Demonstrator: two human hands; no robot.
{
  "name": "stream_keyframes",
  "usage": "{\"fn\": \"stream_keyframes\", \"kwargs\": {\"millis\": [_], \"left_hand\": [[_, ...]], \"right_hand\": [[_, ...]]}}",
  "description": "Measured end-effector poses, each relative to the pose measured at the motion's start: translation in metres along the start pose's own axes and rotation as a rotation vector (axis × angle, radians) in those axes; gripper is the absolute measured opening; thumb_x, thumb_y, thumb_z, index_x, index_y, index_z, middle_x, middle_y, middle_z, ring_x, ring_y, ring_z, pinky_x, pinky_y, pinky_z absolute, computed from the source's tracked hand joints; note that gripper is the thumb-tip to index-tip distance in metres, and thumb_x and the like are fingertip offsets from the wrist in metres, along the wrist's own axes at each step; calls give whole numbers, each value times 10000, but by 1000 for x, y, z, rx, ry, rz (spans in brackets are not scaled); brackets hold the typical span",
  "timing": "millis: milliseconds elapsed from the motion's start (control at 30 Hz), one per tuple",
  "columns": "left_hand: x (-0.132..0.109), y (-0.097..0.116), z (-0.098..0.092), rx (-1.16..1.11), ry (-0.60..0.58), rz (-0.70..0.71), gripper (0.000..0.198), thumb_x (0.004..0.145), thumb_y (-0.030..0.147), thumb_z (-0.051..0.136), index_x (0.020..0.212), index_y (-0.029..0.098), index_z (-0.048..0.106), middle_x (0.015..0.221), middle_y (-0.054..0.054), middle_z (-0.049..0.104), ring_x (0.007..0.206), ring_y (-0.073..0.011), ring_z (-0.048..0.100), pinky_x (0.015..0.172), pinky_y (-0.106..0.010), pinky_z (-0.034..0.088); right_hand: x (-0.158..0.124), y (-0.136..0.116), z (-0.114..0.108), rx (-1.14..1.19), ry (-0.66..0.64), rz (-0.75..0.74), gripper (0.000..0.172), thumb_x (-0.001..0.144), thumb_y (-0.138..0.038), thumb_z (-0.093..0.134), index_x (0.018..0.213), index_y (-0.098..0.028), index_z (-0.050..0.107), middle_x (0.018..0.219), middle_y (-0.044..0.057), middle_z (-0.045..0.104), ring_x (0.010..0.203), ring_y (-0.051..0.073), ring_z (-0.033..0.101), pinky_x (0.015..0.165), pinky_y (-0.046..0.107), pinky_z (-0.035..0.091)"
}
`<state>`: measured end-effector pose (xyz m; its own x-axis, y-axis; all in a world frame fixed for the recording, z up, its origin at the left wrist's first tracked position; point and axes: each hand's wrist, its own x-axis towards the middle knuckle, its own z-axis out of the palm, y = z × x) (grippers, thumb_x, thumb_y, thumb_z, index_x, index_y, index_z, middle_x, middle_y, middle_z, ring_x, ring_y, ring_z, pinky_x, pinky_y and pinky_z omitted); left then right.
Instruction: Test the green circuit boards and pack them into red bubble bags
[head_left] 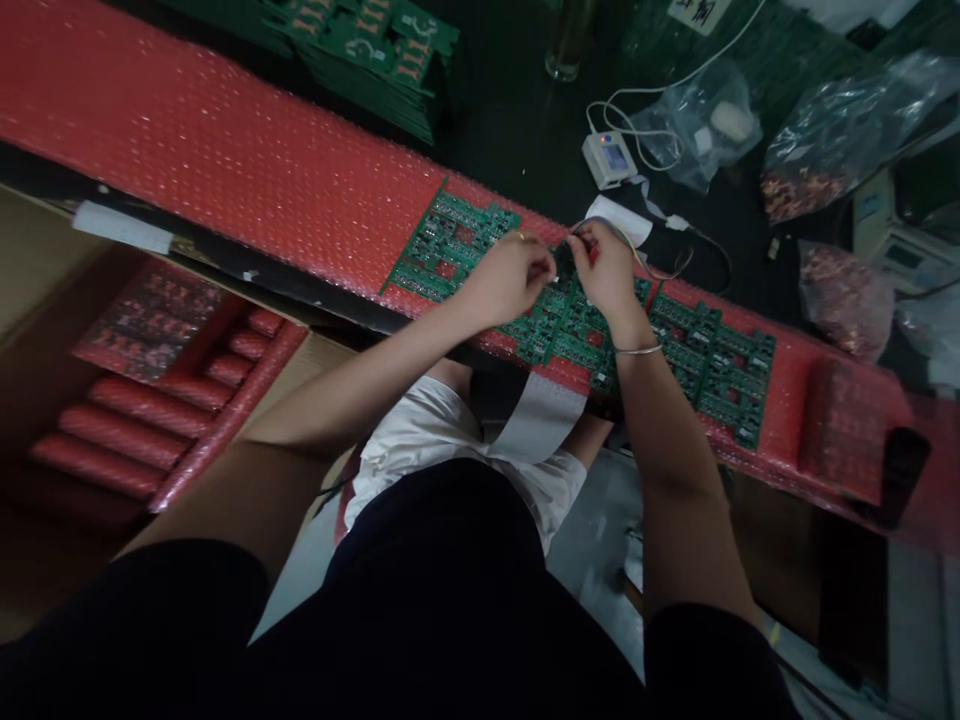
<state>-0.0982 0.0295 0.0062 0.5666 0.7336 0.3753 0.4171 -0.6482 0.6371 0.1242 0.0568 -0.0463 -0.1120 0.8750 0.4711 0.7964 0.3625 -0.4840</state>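
Observation:
Green circuit boards (739,370) lie in a row on red bubble wrap (225,150). Over the middle boards, my left hand (514,275) is closed in a pinch, with a tiny white piece (554,280) at its fingertips that is too small to name. My right hand (606,265), beside it, pinches the end of a thin coloured cable (624,236). The cable's tip is mostly hidden by the fingers, just above the boards. From there the wires loop to the right, towards a small white device (609,160) with a lit screen.
A stack of green boards (375,60) stands at the back left. Clear bags of copper-coloured parts (847,300) lie on the right. A cardboard box (285,390) at lower left holds red bubble-wrapped rolls (135,430). A glass (564,60) stands at the back.

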Motion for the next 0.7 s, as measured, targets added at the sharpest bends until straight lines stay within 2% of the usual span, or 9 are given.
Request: {"fn": "stream_keyframes", "kwargs": {"millis": [67, 133, 300, 533, 633, 700], "left_hand": [[26, -19, 0, 43, -80, -19, 193, 868, 118, 558, 880, 151, 748, 935, -88, 738, 1000, -247, 673, 995, -404, 520], [43, -29, 6, 83, -149, -10, 221, 827, 109, 540, 852, 143, 757, 906, -94, 742, 1001, -260, 680, 1012, -415, 517], [53, -31, 22, 142, -238, -6, 252, 798, 101, 519, 839, 139, 765, 866, -93, 731, 954, -248, 686, 990, -414, 513], [52, -23, 29, 275, -186, 3, 302, 891, 117, 454, 911, 97, 755, 902, -152, 715, 978, -279, 681, 962, -436, 509], [51, -25, 33, 278, -145, 12, 291, 902, 130, 465, 898, 120, 756, 909, -145, 714, 947, -280, 679, 936, -442, 524], [48, -28, 34, 274, -117, 18, 277, 888, 133, 493, 954, 125, 761, 936, -140, 714, 948, -283, 673, 931, -453, 528]], "right_hand": [[0, -2, 0, -5, 7, 9, 301, 1063, -495, 478, 1041, -245, 645, 931, 68, 685, 992, 266, 657, 992, 496, 535], [-1, -3, 0, -5, 4, 14, 285, 1064, -470, 474, 1037, -243, 642, 928, 68, 685, 993, 268, 655, 991, 496, 532], [-1, -5, 0, 10, -25, 44, 238, 1064, -413, 473, 1048, -243, 639, 949, 69, 686, 1008, 269, 654, 1004, 500, 528], [-1, -6, -1, 3, -33, 45, 220, 1064, -394, 475, 1054, -247, 638, 979, 75, 691, 1056, 274, 647, 1029, 512, 522], [-2, -5, 0, -11, -6, 27, 217, 1062, -400, 483, 1038, -249, 637, 951, 70, 694, 1021, 267, 655, 997, 491, 542], [-2, -4, 2, -10, 13, 14, 231, 1062, -418, 482, 1020, -250, 635, 925, 68, 693, 980, 265, 662, 971, 487, 553]]}}
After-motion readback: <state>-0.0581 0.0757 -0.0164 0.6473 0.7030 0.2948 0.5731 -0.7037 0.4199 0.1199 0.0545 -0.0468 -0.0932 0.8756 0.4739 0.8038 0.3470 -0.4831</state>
